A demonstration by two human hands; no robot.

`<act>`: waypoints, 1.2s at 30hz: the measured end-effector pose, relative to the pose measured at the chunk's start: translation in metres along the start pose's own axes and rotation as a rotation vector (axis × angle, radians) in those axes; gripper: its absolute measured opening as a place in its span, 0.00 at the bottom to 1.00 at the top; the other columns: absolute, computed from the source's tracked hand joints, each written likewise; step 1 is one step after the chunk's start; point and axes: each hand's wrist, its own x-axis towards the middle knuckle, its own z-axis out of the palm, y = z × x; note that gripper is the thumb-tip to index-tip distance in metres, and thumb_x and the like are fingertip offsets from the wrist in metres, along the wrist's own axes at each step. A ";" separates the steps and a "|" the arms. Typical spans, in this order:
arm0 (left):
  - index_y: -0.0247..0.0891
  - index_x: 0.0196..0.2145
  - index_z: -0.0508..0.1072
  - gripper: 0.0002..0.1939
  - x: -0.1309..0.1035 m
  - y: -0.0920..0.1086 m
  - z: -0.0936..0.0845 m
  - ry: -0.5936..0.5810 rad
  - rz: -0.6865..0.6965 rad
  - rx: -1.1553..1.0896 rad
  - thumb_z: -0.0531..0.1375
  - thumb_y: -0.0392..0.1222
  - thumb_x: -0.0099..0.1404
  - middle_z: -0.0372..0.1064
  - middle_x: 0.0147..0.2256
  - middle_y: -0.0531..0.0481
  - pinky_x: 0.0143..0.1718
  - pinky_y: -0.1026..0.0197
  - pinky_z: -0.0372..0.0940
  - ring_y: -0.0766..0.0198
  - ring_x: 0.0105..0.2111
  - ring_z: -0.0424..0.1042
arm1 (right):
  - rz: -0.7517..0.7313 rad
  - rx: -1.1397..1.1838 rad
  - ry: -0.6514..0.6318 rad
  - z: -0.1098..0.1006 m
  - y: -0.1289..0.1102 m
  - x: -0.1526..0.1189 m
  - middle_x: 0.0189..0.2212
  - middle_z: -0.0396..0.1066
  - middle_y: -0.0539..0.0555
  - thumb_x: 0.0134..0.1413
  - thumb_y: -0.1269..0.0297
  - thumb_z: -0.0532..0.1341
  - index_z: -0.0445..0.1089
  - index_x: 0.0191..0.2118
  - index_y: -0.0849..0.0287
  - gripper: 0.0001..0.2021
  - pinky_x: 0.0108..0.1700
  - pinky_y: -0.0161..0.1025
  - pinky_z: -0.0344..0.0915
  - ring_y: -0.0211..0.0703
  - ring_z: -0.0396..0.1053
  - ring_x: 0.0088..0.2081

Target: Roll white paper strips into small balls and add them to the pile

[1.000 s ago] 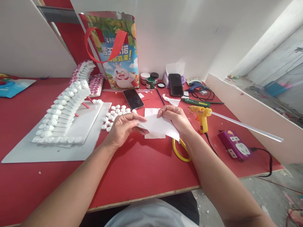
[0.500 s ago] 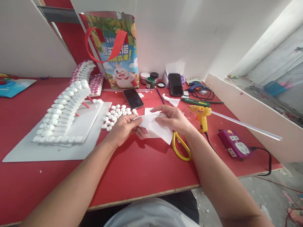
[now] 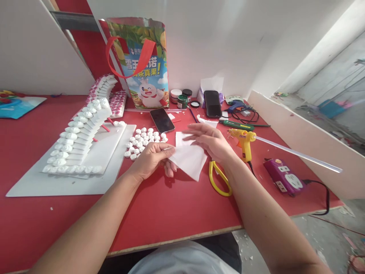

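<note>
A thin white sheet of paper point(image 3: 189, 160) is pinched at its left corner between the thumb and fingers of my left hand point(image 3: 156, 158). My right hand point(image 3: 211, 141) hovers over the sheet's right side with its fingers stretched out and apart. Under and behind the held sheet, more white paper point(image 3: 180, 137) lies on the table, partly covered. Just left of my left hand is a cluster of small white rolled rosettes point(image 3: 139, 142). Yellow-handled scissors point(image 3: 219, 182) lie below my right wrist, their blades hidden.
A curved white model edged with rosettes point(image 3: 76, 133) stands on a white board point(image 3: 34, 182) at left. At right lie a yellow glue gun point(image 3: 245, 144) and a purple power strip point(image 3: 283, 177). Behind are a phone point(image 3: 162, 120), paint jars point(image 3: 182, 101) and a printed bag point(image 3: 148, 72).
My right hand has let go of the paper and its fingers have spread. The sheet now hangs from my left hand, with its free corner lower.
</note>
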 end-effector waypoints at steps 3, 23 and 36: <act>0.33 0.27 0.78 0.18 0.000 -0.002 0.001 -0.099 -0.039 -0.007 0.69 0.53 0.61 0.75 0.19 0.45 0.15 0.64 0.67 0.61 0.13 0.72 | -0.164 -0.387 0.072 0.007 0.003 0.023 0.59 0.73 0.62 0.44 0.79 0.53 0.67 0.52 0.59 0.26 0.56 0.48 0.68 0.51 0.71 0.59; 0.31 0.29 0.77 0.17 0.003 -0.003 0.002 -0.022 0.014 -0.032 0.68 0.51 0.62 0.76 0.20 0.46 0.17 0.65 0.68 0.62 0.14 0.73 | 0.171 -0.415 -0.036 0.021 -0.023 -0.023 0.24 0.68 0.51 0.56 0.36 0.61 0.69 0.27 0.60 0.28 0.28 0.36 0.58 0.39 0.64 0.27; 0.30 0.35 0.80 0.18 0.005 -0.008 0.001 0.032 -0.018 0.068 0.66 0.52 0.65 0.79 0.25 0.44 0.22 0.63 0.72 0.59 0.19 0.78 | 0.191 -0.261 -0.020 0.011 -0.004 -0.023 0.23 0.72 0.51 0.45 0.48 0.72 0.75 0.29 0.62 0.19 0.27 0.35 0.60 0.38 0.66 0.25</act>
